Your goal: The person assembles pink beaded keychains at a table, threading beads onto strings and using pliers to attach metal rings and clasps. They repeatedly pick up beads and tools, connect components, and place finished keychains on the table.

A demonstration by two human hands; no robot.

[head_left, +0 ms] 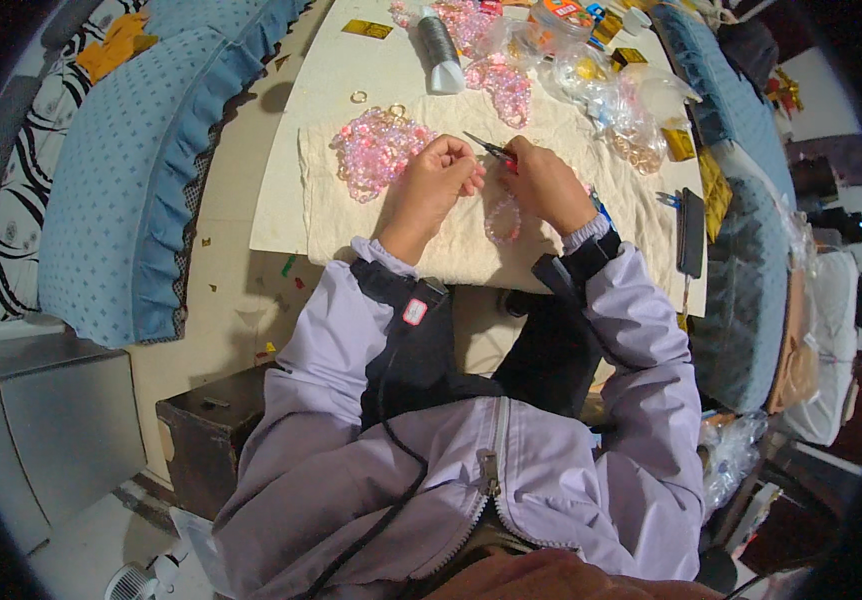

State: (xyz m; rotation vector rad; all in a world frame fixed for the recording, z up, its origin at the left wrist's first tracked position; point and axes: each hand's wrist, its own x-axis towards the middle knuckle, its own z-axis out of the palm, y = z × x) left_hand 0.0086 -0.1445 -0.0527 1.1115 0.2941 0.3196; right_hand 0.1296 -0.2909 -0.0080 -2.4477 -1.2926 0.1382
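My right hand (543, 182) is closed round small pliers (492, 149) with dark pointed jaws and a bit of red handle showing. The jaws point up and left, toward my left hand (439, 180). That hand is closed in a pinch, thumb against fingertips, and whatever lies between them is too small to make out. A loop of pale pink beads (502, 220) lies on the cream cloth (571, 262) just below my right hand. Left of my left hand is a heap of pink bead strands (376, 150). Two gold rings, one a loose gold ring (359, 97), lie by that heap.
Beyond the hands stand a grey tube with a white end (441, 62) and another pink bead bunch (507, 90). Clear plastic bags (591, 75) crowd the far right. A dark flat case (690, 232) lies at the table's right edge. Blue-covered sofas (141, 170) flank the table.
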